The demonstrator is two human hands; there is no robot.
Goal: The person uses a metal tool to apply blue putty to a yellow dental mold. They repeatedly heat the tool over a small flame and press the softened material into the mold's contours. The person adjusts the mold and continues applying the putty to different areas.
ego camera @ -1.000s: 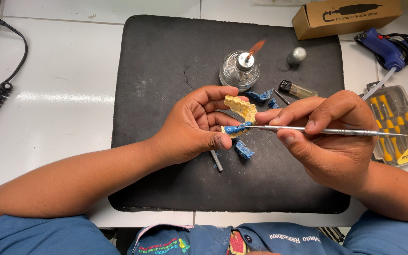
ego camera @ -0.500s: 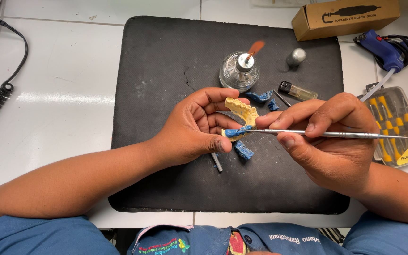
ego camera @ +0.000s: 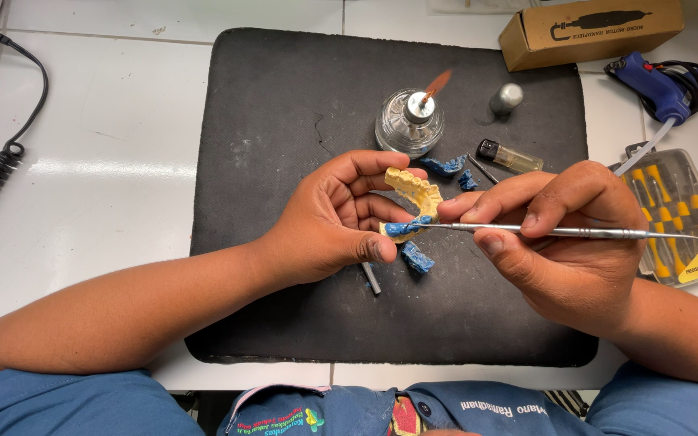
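Now left hand (ego camera: 329, 222) cups dental cast (ego camera: 415, 192); right hand (ego camera: 563, 242) pinches probe (ego camera: 559, 232)

Packaging on the bench: two items, both on the right side.

Brown cardboard box (ego camera: 591, 31), long and rectangular, at 1 o'clock past the black mat's (ego camera: 284, 121) far corner, with a dark tool outline printed on its side. Clear plastic screwdriver case (ego camera: 679, 216) at 3 o'clock, with yellow-handled drivers inside and a yellow label card at its near end.
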